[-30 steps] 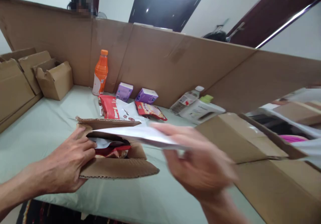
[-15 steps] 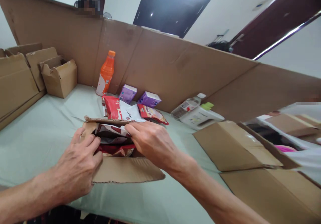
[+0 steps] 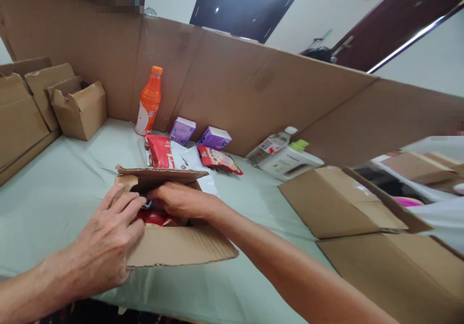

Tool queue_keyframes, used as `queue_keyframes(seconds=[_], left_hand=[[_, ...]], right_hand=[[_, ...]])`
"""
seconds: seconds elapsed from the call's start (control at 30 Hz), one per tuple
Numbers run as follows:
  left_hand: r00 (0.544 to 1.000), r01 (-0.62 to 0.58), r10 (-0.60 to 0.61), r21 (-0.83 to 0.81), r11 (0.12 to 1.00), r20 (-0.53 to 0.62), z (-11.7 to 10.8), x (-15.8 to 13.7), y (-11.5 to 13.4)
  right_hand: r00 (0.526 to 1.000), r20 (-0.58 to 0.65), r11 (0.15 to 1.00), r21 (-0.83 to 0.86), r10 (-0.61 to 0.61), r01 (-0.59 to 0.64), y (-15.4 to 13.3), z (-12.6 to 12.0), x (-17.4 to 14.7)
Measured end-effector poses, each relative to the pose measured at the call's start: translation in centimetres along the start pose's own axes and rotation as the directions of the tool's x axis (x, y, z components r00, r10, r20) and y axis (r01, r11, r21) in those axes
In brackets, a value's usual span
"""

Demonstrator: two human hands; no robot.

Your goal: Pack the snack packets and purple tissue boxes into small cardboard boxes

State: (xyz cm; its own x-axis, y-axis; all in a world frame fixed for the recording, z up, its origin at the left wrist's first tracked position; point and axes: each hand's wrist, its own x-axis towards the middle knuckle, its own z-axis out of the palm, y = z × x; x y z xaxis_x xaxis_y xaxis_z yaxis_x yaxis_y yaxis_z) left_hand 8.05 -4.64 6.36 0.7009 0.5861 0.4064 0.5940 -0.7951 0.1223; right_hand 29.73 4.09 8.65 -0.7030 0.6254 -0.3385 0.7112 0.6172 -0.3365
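Note:
An open cardboard box [image 3: 181, 249] stands on the light green cloth in front of me. My left hand [image 3: 116, 232] is closed around its left side, fingers curled over the edge by the flap. My right hand [image 3: 177, 198] reaches down inside the box; its fingertips are hidden, so whether they grip anything cannot be seen. A red packet [image 3: 155, 217] lies in the box below my right hand. Just behind the box are a red-and-white bag [image 3: 159, 152] and a smaller red pouch [image 3: 219, 159].
Along the cardboard wall [image 3: 232, 82] are an orange drink bottle [image 3: 149, 99], two purple tissue packs [image 3: 182, 130], a tilted clear bottle [image 3: 270, 145] and a white jug with a green cap [image 3: 293, 162]. Cardboard boxes stand left [image 3: 81, 109] and right [image 3: 333, 203]. A blurred person is beyond the wall.
My right hand has gone from the box's right rim deeper inside, to the left. The white-and-red bag it held at the opening has sunk out of sight. My left hand stays on the box.

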Motion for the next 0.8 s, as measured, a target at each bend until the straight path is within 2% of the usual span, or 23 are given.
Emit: queue_keyframes(seconds=[0.07,0.1,0.13,0.17,0.23,0.27,0.3,0.33,0.37,0.43,0.47,0.5,0.57,0.63,0.73,0.8], left_hand=[[0.996,0.008,-0.011,-0.026,1.000,-0.087,0.1,-0.7,-0.1],[0.992,0.022,-0.026,-0.037,0.999,-0.126,0.2,-1.3,-0.2],[0.987,0.038,-0.045,-0.049,0.998,-0.157,0.3,-1.9,-0.3],[0.983,0.055,-0.066,-0.066,0.996,-0.170,0.4,-2.5,-0.4],[0.985,0.080,-0.096,-0.114,0.990,-0.142,0.8,-3.7,-0.7],[0.987,0.084,-0.102,-0.139,0.987,-0.122,1.0,-4.1,-0.9],[0.987,0.092,-0.111,-0.162,0.982,-0.112,1.2,-4.4,-1.0],[0.984,0.112,-0.135,-0.184,0.977,-0.119,1.4,-4.4,-1.1],[0.974,0.150,-0.181,-0.205,0.967,-0.139,1.5,-4.3,-1.2],[0.925,0.253,-0.304,-0.228,0.940,-0.229,1.7,-3.7,-1.3],[0.892,0.297,-0.355,-0.227,0.927,-0.281,1.7,-3.3,-1.4],[0.863,0.328,-0.385,-0.216,0.919,-0.327,1.8,-2.8,-1.4],[0.836,0.347,-0.389,-0.176,0.921,-0.387,1.8,-2.0,-1.6],[0.866,0.321,-0.350,-0.142,0.937,-0.356,1.9,-1.4,-2.0],[0.925,0.253,-0.282,-0.139,0.957,-0.256,2.2,-1.0,-2.9],[0.934,0.223,-0.255,-0.147,0.964,-0.252,2.3,-1.2,-3.6]], right_hand=[[0.993,-0.094,0.996,0.023,-0.078,0.081,0.0,0.4,-1.0],[0.974,-0.193,0.991,0.031,-0.123,0.131,0.0,0.7,-1.9],[0.932,-0.324,0.983,0.023,-0.162,0.180,0.0,0.9,-2.8],[0.862,-0.471,0.977,-0.003,-0.189,0.212,0.1,1.0,-3.8],[0.655,-0.733,0.980,-0.089,-0.187,0.180,0.2,1.0,-5.5],[0.558,-0.813,0.986,-0.120,-0.166,0.119,0.4,0.9,-6.1],[0.499,-0.855,0.990,-0.131,-0.140,0.053,0.7,0.7,-6.4],[0.493,-0.863,0.993,-0.119,-0.106,0.006,1.1,0.6,-6.6],[0.535,-0.842,0.997,-0.079,-0.060,-0.012,1.6,0.6,-6.7],[0.672,-0.740,0.997,0.062,0.020,0.039,2.9,0.9,-6.8],[0.724,-0.689,0.985,0.149,0.041,0.086,3.6,1.3,-7.0],[0.753,-0.657,0.963,0.230,0.049,0.138,4.3,1.9,-7.4],[0.752,-0.657,0.909,0.338,0.041,0.246,5.3,3.6,-8.4],[0.733,-0.680,0.877,0.365,0.023,0.311,5.9,5.7,-9.6],[0.724,-0.689,0.925,0.296,0.034,0.238,6.1,8.2,-10.4],[0.716,-0.696,0.963,0.228,0.057,0.145,6.2,9.0,-10.2]])
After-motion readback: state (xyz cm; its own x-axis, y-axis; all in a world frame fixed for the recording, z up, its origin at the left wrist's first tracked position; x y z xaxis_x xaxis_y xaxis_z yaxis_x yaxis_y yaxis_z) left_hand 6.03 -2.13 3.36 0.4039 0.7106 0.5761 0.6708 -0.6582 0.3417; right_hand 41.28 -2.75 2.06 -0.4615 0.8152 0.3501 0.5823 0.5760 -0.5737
